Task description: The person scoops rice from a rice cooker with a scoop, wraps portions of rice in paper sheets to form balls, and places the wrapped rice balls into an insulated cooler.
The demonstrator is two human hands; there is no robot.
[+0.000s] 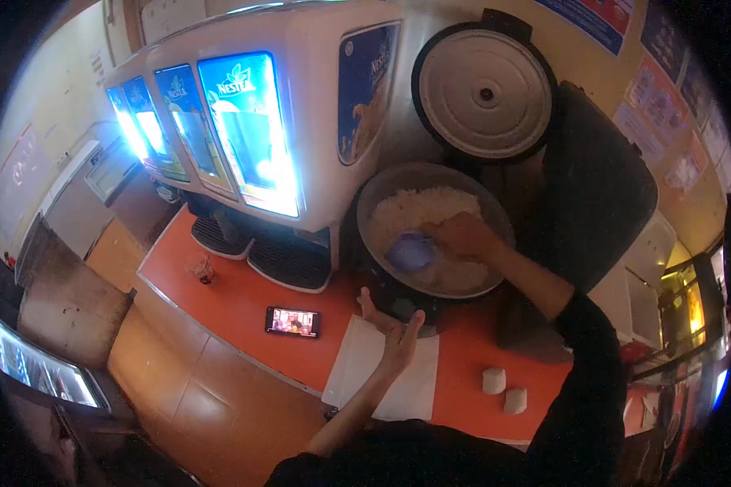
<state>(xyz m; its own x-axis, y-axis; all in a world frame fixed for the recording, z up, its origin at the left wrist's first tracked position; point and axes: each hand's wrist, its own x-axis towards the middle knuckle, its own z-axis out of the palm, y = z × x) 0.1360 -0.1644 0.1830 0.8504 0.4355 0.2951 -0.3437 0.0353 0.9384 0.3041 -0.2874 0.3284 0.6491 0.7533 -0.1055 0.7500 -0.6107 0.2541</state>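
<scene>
- Holding a blue scoop [412, 252] in the right hand [463, 235] — fingers closed on its edge, details a bit blurred.
- Scoop sits down in the pot [430, 173], against white grains [418, 203], looks like rice.
- Left hand [394, 334]: fingers and thumb spread well apart, nothing visible in it; over the white sheet [410, 390], just in front of the pot — can't tell if it touches anything.
- Pot stands at the back of the red counter [461, 357], right beside the drink dispenser [317, 105]; round lid [455, 93] tipped up behind it.
- White sheet lies flat, reaching the counter's front edge.
- Phone [292, 321], screen lit, near the front edge, left of the sheet.
- Small glass [201, 269] with dark contents, near the counter's left front corner.
- Two small white pieces [493, 381] near the front edge, right of the sheet, close together; can't tell what they are.
- Dispenser panels lit, black drip trays [291, 264] below.
</scene>
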